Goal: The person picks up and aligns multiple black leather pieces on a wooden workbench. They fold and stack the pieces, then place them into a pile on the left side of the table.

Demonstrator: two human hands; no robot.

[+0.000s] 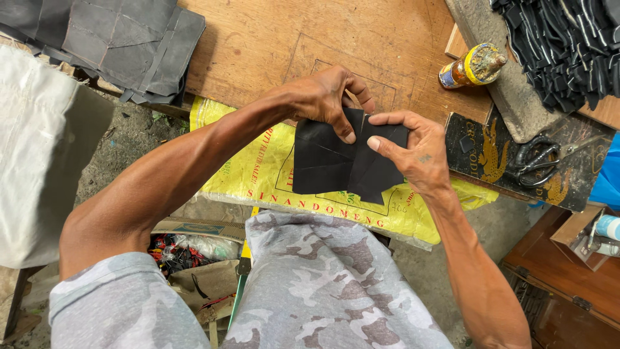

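Around us on the wooden counter [258, 39] lie one glue bottle [470, 66], one pair of scissors [539, 158], a stack of grey cut pieces [123, 39] and a heap of black strips [562, 45] (too many to count). Our left hand [326, 97] and right hand [413, 145] both pinch one black sheet [336, 161], held between them above a yellow sack [258, 174].

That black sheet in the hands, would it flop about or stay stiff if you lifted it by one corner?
The black sheet probably bends easily: it shows creases and folded flaps. It hangs fairly flat below the left hand and right hand, so it likely has some body, like thin leather. It looks light.
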